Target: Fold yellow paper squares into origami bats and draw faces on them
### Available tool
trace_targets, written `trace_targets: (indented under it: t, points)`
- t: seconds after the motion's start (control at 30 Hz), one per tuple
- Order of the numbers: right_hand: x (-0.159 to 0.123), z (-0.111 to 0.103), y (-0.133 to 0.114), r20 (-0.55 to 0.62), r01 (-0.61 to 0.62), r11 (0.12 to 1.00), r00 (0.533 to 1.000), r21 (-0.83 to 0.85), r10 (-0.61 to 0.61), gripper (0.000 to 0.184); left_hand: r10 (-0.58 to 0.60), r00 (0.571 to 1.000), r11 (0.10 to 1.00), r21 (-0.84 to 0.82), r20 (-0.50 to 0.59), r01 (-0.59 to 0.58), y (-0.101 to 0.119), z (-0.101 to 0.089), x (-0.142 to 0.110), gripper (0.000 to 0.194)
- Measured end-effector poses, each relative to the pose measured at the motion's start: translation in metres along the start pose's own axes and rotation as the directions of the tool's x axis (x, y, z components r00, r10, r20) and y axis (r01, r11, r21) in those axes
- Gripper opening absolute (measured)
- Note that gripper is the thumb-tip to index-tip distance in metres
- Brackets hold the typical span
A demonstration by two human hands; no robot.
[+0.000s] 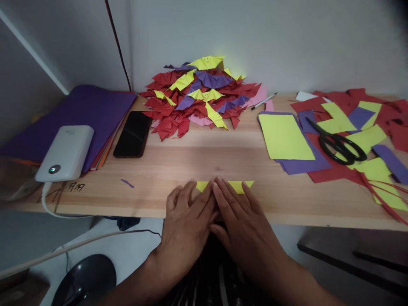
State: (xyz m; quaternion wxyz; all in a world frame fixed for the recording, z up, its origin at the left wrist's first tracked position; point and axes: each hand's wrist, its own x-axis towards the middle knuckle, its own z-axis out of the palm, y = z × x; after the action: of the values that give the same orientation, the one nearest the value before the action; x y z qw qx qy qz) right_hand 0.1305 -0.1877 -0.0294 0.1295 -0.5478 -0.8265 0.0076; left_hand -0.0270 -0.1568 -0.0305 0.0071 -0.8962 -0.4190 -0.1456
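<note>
Near the table's front edge lies a folded strip of yellow paper (pixel 241 187), most of its middle hidden under my fingers. My left hand (pixel 188 212) presses on its left part, index finger stretched toward the centre and the other fingers a little bent. Over the right part rests my right hand (pixel 237 212), fingers laid flat and apart, thumb off to the side near the table edge. The fingertips of both hands meet at the middle of the strip. Neither hand grips the paper; both hold it down against the wood.
Folded paper bats (pixel 207 97) are heaped at the back. Right of them lie a pen (pixel 264 101), yellow sheets (pixel 285 138), black scissors (pixel 338 144) and paper scraps (pixel 347 95). On the left are a phone (pixel 133 134), a white power bank (pixel 65 153) and purple sheets (pixel 95 104).
</note>
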Motion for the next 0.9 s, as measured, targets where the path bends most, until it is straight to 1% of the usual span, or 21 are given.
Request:
trace_targets:
  t: [0.07,0.23,0.47,0.6,0.67,0.77,0.8,0.9]
  points:
    - [-0.003,0.002,0.002,0.009,-0.033,0.999,0.999,-0.011,0.033,0.058,-0.006,1.0,1.0,0.022,0.002,0.006,0.001,-0.002,0.001,0.046]
    - [-0.014,0.005,0.01,-0.002,-0.051,0.997,0.999,-0.059,0.051,0.056,0.015,1.0,0.998,0.064,-0.001,-0.015,0.0,-0.003,0.003,0.048]
    - [-0.029,0.002,0.024,-0.076,-0.048,0.993,0.996,-0.11,0.04,0.06,-0.002,1.0,0.998,0.063,-0.008,0.003,0.0,-0.004,-0.002,0.046]
    - [-0.03,0.003,0.03,-0.108,-0.028,0.993,0.994,-0.113,0.016,0.059,-0.002,1.0,0.998,0.062,-0.026,0.004,0.006,-0.006,-0.004,0.044]
    - [-0.03,0.005,0.033,-0.118,-0.019,0.993,0.993,-0.113,0.005,0.058,0.012,0.999,0.997,0.079,-0.036,-0.009,0.011,-0.004,-0.004,0.045]
    - [-0.034,0.008,0.04,-0.133,0.006,0.992,0.991,-0.126,-0.023,0.056,0.059,0.998,0.992,0.11,0.014,-0.06,0.02,0.003,-0.003,0.052]
    - [-0.036,0.008,0.043,-0.134,0.014,0.991,0.991,-0.133,-0.032,0.056,0.082,0.996,0.99,0.112,0.024,-0.084,0.023,0.006,-0.003,0.052]
    - [-0.044,0.002,0.048,-0.129,0.017,0.989,0.991,-0.147,-0.037,0.054,0.097,0.994,0.987,0.127,0.044,-0.102,0.029,0.012,-0.005,0.052]
